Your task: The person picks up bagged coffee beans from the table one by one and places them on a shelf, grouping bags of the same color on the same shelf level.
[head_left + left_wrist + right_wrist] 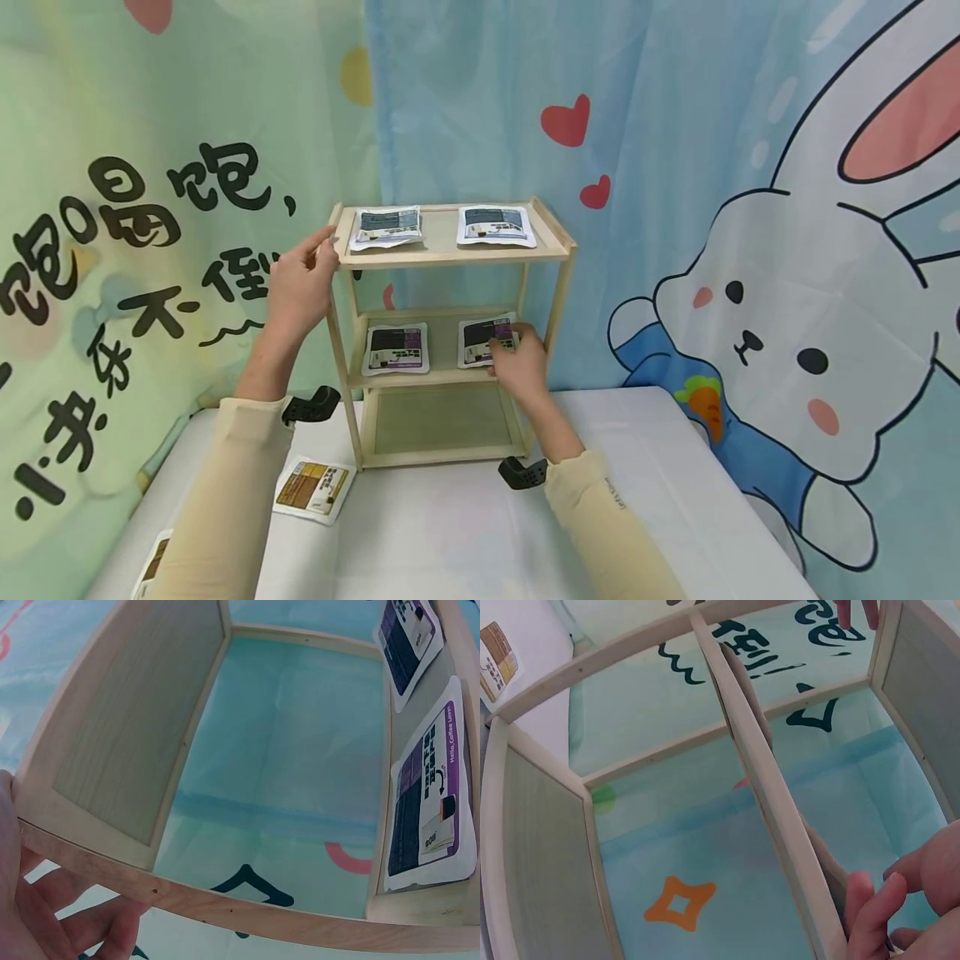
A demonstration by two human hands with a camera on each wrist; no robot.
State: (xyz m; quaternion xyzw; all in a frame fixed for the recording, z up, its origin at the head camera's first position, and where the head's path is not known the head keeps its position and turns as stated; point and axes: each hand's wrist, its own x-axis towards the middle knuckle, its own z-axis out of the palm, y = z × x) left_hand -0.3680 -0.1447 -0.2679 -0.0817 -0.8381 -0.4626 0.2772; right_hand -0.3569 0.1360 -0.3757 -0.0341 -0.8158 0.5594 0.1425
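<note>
Backdrop: pale green and blue fabric curtain [465, 100] printed with black characters, red hearts and a big white rabbit. Below it, a table under a white cloth [442, 525].

On the cloth, a pale wooden three-tier rack [450, 260], upright, panelled shelves.

Person's arms reach in from the near side, cream sleeves [217, 492]. Left hand [302, 279] up at the rack's top left front corner, thumb on one side of the wood and fingers curled behind it: grasping the frame. Right hand [523, 367] lower, at the right end of the middle shelf.

Beside that right hand: a flat white-edged packet with purple and black print [476, 348], resting on the middle shelf. Most of it lies left of the fingers; the thumb crosses its face near the right edge, and the hand pinches it there. The wrist view shows the fingertips just by the shelf's front rail.

A matching purple-and-black packet [396, 348] sits left on the same shelf, apart from both hands. Two white packets with blue-grey print [386, 229] [497, 227] lie on the top shelf, the left one nearer the left hand. Brown-and-white packet [311, 490] on the cloth, near the rack's left foot.
</note>
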